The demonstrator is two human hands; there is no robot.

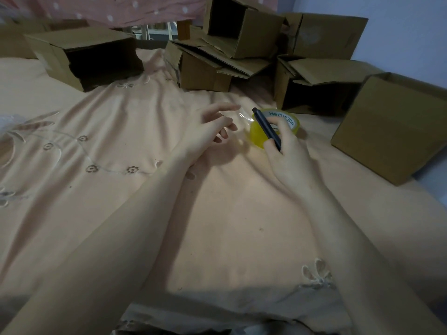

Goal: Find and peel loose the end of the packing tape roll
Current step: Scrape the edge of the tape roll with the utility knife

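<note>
A yellow packing tape roll (257, 134) with a white core printed "MADE IN CHINA" is held just above the peach bedsheet (217, 213). My right hand (287, 155) grips the roll with fingers inside the core, and it also holds a dark slim cutter (266, 128) lying across the roll. A clear strip of tape (244, 117) stretches left from the roll toward my left hand (212, 131). The left hand's fingers are spread and its fingertips meet the strip; whether they stick to it is unclear.
Several open cardboard boxes ring the far side of the bed: one at the back left (84, 56), a pile in the middle (217, 61), and more at the right (391, 126). A pink dotted cloth (121, 8) hangs behind.
</note>
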